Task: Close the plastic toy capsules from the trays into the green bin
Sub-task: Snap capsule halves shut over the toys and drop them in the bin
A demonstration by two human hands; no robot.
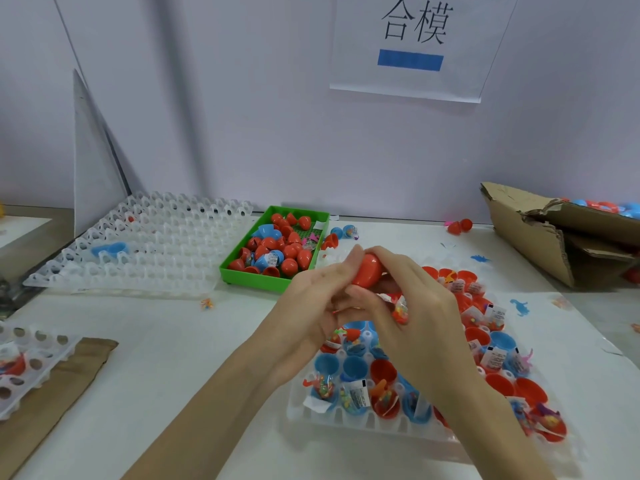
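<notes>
Nearest me, under my wrists, sat the filled tray (pixel 349 419), its cups holding open red and blue halves stuffed with small packets and toys. Just above it I had both hands together: my left hand (pixel 313 303) was curled around the lower side of the red capsule (pixel 367 268), thumb up along its near end, and my right hand (pixel 412 306) wrapped over it from the other side, fingers bent down across it. A small packet (pixel 401 308) stuck out below my right fingers; whether the two halves had fully met I could not tell, since my fingers hid the seam.

I judged the capsule very light, thin hard plastic, smooth and a bit slippery, likely to flex or pop apart if squeezed on its sides. It was best gripped at the two rounded ends and pushed straight together, keeping the packet clear of the rim.

Beyond my left hand, slightly to its left, stood the green bin (pixel 235 268), already holding a heap of capsules. Farther left lay the empty trays (pixel 166 237), and far off to my right a torn cardboard box (pixel 533 244).
</notes>
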